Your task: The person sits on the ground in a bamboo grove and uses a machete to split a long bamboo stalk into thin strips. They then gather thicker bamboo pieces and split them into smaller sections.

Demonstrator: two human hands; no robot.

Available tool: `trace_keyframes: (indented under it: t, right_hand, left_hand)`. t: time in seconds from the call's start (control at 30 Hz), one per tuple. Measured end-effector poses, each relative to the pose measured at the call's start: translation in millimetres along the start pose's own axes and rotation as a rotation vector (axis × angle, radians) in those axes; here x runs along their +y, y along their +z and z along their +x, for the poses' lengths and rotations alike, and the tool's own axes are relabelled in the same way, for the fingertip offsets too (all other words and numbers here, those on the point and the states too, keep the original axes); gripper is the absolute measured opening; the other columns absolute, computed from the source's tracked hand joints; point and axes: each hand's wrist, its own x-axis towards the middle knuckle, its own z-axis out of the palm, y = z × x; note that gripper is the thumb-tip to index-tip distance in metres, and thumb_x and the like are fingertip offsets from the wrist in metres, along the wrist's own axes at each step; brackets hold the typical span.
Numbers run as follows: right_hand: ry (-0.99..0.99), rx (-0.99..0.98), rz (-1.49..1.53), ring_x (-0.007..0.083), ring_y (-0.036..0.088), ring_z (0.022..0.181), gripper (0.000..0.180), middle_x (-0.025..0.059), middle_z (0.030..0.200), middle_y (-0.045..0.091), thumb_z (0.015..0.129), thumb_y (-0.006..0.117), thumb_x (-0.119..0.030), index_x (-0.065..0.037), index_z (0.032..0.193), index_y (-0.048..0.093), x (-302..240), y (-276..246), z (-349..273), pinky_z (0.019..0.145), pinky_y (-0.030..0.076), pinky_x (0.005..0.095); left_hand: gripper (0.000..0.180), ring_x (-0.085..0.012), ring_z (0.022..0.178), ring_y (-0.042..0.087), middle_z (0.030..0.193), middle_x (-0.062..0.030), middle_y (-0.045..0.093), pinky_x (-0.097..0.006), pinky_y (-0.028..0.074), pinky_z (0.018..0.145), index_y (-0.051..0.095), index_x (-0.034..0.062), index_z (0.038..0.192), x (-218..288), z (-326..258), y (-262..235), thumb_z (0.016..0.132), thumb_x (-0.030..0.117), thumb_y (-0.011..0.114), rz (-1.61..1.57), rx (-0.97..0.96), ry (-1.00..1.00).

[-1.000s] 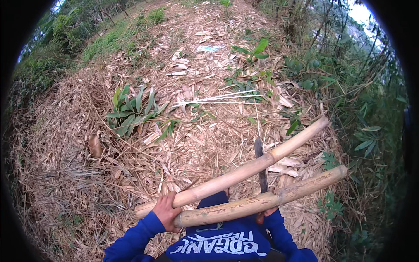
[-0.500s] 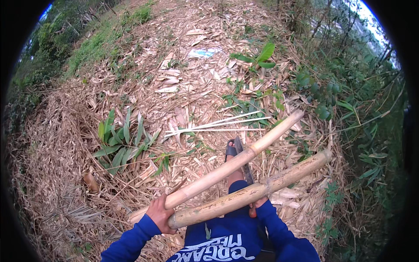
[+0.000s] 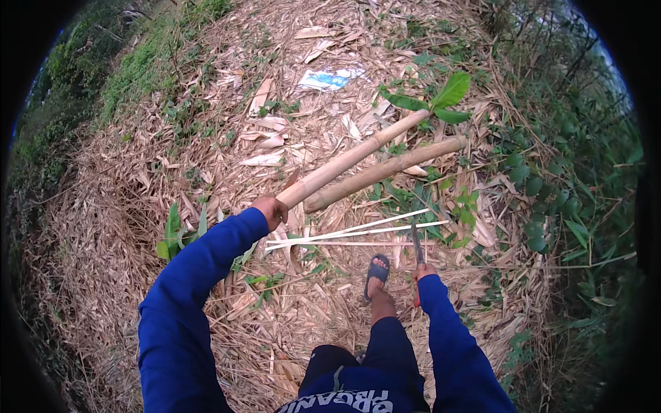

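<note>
My left hand is stretched forward in a blue sleeve and grips the near ends of two pale bamboo poles, which point away to the upper right. The lower pole lies just beside the upper one. My right hand hangs low at my right side and holds a long dark knife, blade pointing forward. My sandalled foot steps ahead between the two arms.
Dry bamboo leaves and husks cover the ground. Thin split bamboo strips lie across the path in front of my foot. A blue-white plastic scrap lies farther ahead. Green shrubs line the right side, grass the far left.
My left hand has swung the two poles from across my body out forward and up. My right hand let go of the poles and dropped with the knife. I stepped forward.
</note>
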Motion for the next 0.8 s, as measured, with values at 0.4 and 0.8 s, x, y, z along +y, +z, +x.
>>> trace_keyframes:
  t: [0.4,0.8]
  right_hand:
    - [0.273,0.198,0.304,0.0195,0.048,0.041,0.015,0.0082,0.056,0.050,0.076,0.057,0.005,-0.005,0.083,0.048,90,0,-67,0.035,0.038,0.0335]
    - [-0.068,0.207,0.396,0.0111,0.044,0.038,0.019,0.0003,0.054,0.047,0.085,0.067,-0.011,-0.008,0.089,0.049,-84,56,-164,0.034,0.034,0.0264]
  left_hand:
    - [0.020,-0.0127,0.079,0.063,0.086,-0.0024,0.063,-0.026,0.050,0.077,0.062,0.0058,0.094,26,74,71,0.078,0.001,0.072,-1.273,0.091,0.027]
    - [0.036,-0.0301,0.081,0.066,0.101,-0.0229,0.058,-0.040,0.058,0.069,0.047,0.0081,0.120,134,146,9,0.088,0.014,0.062,-2.111,-0.136,0.009]
